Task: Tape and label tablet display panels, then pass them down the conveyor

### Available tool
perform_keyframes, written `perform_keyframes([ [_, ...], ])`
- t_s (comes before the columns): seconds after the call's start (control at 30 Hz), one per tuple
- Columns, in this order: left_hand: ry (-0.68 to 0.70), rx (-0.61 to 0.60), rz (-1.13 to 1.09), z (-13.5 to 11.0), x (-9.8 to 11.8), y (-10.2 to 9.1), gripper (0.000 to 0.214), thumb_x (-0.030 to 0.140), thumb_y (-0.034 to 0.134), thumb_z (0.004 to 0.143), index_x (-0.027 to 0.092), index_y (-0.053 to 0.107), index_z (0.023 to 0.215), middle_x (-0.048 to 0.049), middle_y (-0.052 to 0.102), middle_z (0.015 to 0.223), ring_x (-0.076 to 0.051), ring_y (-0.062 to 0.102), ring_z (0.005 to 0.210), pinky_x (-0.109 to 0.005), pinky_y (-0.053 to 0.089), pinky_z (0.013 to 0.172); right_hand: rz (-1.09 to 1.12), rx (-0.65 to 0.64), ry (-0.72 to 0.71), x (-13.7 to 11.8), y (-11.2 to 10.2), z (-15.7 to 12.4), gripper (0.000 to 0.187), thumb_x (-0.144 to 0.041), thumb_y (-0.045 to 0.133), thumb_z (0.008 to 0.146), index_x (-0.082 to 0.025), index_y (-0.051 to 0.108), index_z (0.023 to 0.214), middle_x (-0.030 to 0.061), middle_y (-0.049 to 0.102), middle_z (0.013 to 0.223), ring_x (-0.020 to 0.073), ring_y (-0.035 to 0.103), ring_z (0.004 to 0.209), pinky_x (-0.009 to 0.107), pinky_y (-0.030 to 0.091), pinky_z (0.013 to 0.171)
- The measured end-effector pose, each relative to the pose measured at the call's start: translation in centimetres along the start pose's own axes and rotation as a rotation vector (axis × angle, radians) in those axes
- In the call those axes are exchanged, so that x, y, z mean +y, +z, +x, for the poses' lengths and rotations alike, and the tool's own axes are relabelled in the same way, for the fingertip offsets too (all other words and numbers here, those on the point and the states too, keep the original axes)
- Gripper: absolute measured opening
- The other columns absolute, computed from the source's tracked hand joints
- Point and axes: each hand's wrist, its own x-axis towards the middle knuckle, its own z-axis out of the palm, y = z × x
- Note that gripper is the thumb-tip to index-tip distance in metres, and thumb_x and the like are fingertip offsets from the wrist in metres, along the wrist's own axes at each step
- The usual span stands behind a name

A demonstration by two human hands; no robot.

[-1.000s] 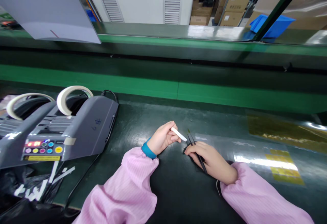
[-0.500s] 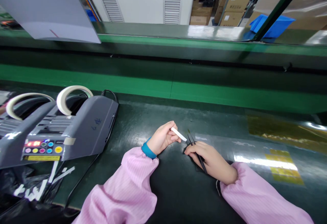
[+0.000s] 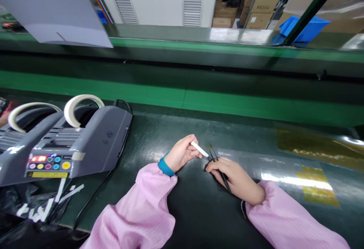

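My left hand (image 3: 182,153) pinches a short white strip of tape (image 3: 200,149) between thumb and fingers, its free end pointing right and down. Black tweezers (image 3: 223,177) lie in the grip of my right hand (image 3: 231,175), with their two tips apart and pointing up and away. The strip's free end is close to the tweezers; I cannot tell whether they touch. A small dark piece (image 3: 209,163) shows by my right fingertips, too unclear to name. Both hands are above the dark green bench (image 3: 150,135).
Grey tape dispensers (image 3: 99,139) with white rolls (image 3: 71,112) stand at left, a cable (image 3: 93,199) beside them. Cut white strips (image 3: 42,209) lie on black plastic below. Yellow film pieces (image 3: 318,186) lie at right. Another person's hand (image 3: 5,118) shows at the far left edge.
My hands, the strip and the tweezers hold nearly the same pose. The view has shifted very slightly. At the far left edge, the other person's hand has come further into view.
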Motion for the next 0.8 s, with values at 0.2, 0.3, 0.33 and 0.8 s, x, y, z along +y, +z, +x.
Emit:
perform_keyframes([
  [0.2, 0.001, 0.003, 0.001, 0.01, -0.05, 0.01, 0.044, 0.045, 0.075, 0.081, 0.019, 0.044, 0.065, 0.0099, 0.030, 0.059, -0.005, 0.038, 0.047, -0.027, 0.055, 0.062, -0.001, -0.009, 0.015, -0.04, -0.05, 0.00, 0.019, -0.018, 0.046, 0.103, -0.026, 0.062, 0.103, 0.0057, 0.072, 0.095, 0.0212, 0.067, 0.089, 0.036, 0.052, 0.082],
  [0.3, -0.001, 0.005, 0.000, 0.01, -0.05, 0.01, 0.045, 0.045, 0.076, 0.080, 0.019, 0.044, 0.064, 0.0100, 0.029, 0.058, -0.005, 0.038, 0.047, -0.027, 0.055, 0.063, -0.004, -0.009, 0.016, -0.06, -0.08, 0.02, 0.019, -0.018, 0.046, 0.103, -0.025, 0.063, 0.103, 0.0059, 0.073, 0.095, 0.0210, 0.067, 0.088, 0.036, 0.053, 0.082],
  [0.33, -0.001, 0.006, -0.003, 0.01, -0.05, 0.01, 0.045, 0.045, 0.077, 0.079, 0.019, 0.044, 0.064, 0.0100, 0.030, 0.058, -0.005, 0.038, 0.047, -0.027, 0.055, 0.062, -0.003, -0.011, 0.015, -0.06, -0.09, 0.02, 0.019, -0.018, 0.046, 0.103, -0.025, 0.063, 0.103, 0.0059, 0.073, 0.095, 0.0209, 0.067, 0.088, 0.036, 0.053, 0.082],
  [0.8, 0.001, 0.006, 0.001, 0.03, -0.06, -0.05, 0.043, 0.044, 0.074, 0.082, 0.019, 0.044, 0.065, 0.0099, 0.029, 0.059, -0.005, 0.037, 0.047, -0.027, 0.055, 0.062, 0.010, -0.020, 0.020, 0.20, 0.02, -0.11, 0.019, -0.015, 0.047, 0.101, -0.026, 0.063, 0.104, 0.0057, 0.072, 0.095, 0.0216, 0.066, 0.090, 0.036, 0.052, 0.083],
])
